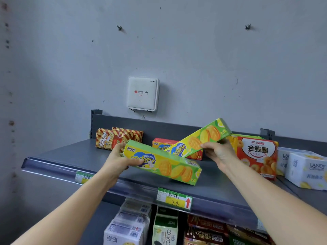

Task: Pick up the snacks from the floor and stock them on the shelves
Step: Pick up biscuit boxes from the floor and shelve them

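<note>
Two bare forearms (70, 200) are extended upward from the lower corners toward a grey metal shelf (70, 156). The shelf's front edge is finished with a clear plastic rail (53, 167), into which a green-and-yellow price tag (174, 198) is slotted. Open shelf surface is left at the front left corner. At the left rear, striped foil snack bags (116, 137) are stood against the back panel (159, 124). The left hand (120, 160) is curled round the left end of a long green-and-yellow biscuit box (164, 165), with the thumb laid across the printed face. This box is held over the front half of the shelf with its right end lower; contact with the shelf cannot be confirmed. Behind it a red carton (161, 143) is stood, and above, on the scuffed grey wall (194, 50), a white square wall unit (142, 93) is mounted. A second biscuit box (200, 137) of the same print is slanted upward to the right and is pinched near its middle by the right hand (217, 152), thumb in front, fingers behind. Further right, an orange-red carton (258, 156) is stood upright, with white wrapped packs (307, 170) just beside it.
</note>
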